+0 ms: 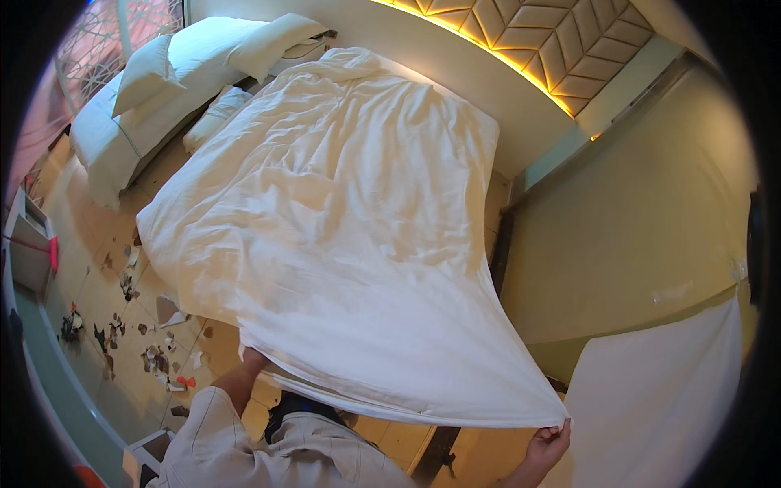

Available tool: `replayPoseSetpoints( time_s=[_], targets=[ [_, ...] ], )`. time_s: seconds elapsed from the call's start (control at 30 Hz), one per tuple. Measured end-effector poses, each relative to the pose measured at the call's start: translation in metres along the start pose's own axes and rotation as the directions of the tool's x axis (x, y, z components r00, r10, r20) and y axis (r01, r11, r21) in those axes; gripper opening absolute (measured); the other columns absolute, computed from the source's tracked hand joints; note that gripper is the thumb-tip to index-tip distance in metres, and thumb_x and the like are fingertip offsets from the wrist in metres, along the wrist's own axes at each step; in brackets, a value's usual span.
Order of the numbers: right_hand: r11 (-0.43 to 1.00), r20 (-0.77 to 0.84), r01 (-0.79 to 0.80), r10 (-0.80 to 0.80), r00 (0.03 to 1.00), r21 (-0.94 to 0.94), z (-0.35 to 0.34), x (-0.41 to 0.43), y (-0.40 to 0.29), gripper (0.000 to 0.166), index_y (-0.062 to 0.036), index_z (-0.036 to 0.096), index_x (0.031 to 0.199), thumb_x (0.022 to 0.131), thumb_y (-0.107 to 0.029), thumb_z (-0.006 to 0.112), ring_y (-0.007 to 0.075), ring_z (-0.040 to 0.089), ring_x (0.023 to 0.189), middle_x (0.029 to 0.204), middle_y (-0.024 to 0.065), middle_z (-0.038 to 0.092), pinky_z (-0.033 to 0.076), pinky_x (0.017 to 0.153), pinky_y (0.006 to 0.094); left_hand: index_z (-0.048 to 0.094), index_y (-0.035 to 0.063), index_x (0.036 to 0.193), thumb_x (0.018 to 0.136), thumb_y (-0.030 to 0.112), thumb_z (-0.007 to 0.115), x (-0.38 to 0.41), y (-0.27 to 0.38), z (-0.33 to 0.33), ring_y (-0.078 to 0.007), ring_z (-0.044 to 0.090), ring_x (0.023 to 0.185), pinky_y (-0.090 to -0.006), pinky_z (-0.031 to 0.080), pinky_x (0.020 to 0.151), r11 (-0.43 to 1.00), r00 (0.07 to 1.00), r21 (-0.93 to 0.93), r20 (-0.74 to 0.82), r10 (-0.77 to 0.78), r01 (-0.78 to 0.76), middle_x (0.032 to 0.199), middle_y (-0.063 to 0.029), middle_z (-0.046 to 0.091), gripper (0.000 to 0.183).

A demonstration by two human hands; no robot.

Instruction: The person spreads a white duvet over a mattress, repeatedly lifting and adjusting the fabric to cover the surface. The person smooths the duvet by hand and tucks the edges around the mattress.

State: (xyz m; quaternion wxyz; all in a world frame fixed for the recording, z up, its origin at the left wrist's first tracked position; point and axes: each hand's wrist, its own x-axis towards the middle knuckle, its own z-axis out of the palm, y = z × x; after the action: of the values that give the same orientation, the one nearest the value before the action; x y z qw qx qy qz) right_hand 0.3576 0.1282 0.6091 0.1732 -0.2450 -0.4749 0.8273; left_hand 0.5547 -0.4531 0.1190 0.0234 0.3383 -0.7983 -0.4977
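A large white bed cover (341,256) lies wrinkled over the bed, its near end stretched out towards me. Its near right corner is pinched in the fingers of my right hand (549,444). At the near left corner, my left hand (254,360) grips the cloth, with most of its fingers hidden in the fabric. Between my hands the near edge hangs in a taut, slightly sagging line, off the floor. The far part of the cover is bunched up near the headboard wall.
A second bed (183,61) with white bedding and pillows (143,76) stands at the far left. Another pillow (216,116) sits between the beds. Scraps of litter (155,360) are scattered over the tiled floor (201,341). At right, a white cloth (659,390) hangs beside a yellowish panel (622,226).
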Motion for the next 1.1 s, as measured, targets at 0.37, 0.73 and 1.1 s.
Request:
replayPoseSetpoints(
  time_s=[0.37,0.73,1.1],
  targets=[
    [1.000,-0.098,0.006,-0.005,0.995,0.005,-0.047,0.004,-0.031,0.019,-0.0088,0.052,0.086,0.098,-0.022,0.048,0.0059,0.052,0.051,0.068,-0.0005,0.058,0.042,0.039,0.0172,0.046,0.0080,0.134,0.083,0.029,0.065,0.156,0.210,-0.087,-0.0279,0.047,0.123,-0.0369,0.040,0.100,0.999,0.982,0.028,-0.188,-0.016,0.022,0.135,-0.0131,0.049,0.058],
    [0.981,-0.294,-0.160,0.185,0.938,0.107,-0.019,-0.004,0.054,0.016,-0.0061,0.058,0.086,0.093,-0.020,0.054,0.0125,0.051,0.053,0.065,0.0041,0.057,0.041,0.043,0.0240,0.051,0.0053,0.129,0.081,0.020,0.067,0.001,0.074,-0.215,-0.0245,0.054,0.114,-0.0362,0.045,0.094,0.949,0.988,0.306,-0.152,-0.036,0.081,0.126,-0.0111,0.057,0.053],
    [0.982,0.079,-0.186,0.186,0.979,-0.001,-0.115,0.073,0.098,0.015,-0.0068,0.054,0.085,0.094,-0.019,0.052,0.0081,0.053,0.058,0.069,0.0010,0.056,0.046,0.046,0.0192,0.049,0.0017,0.095,0.085,0.028,0.061,-0.245,-0.042,-0.070,-0.0463,0.061,0.061,-0.0670,0.051,0.051,0.352,0.507,-0.387,0.447,-0.737,0.853,0.082,-0.0258,0.054,0.031]
  ],
)
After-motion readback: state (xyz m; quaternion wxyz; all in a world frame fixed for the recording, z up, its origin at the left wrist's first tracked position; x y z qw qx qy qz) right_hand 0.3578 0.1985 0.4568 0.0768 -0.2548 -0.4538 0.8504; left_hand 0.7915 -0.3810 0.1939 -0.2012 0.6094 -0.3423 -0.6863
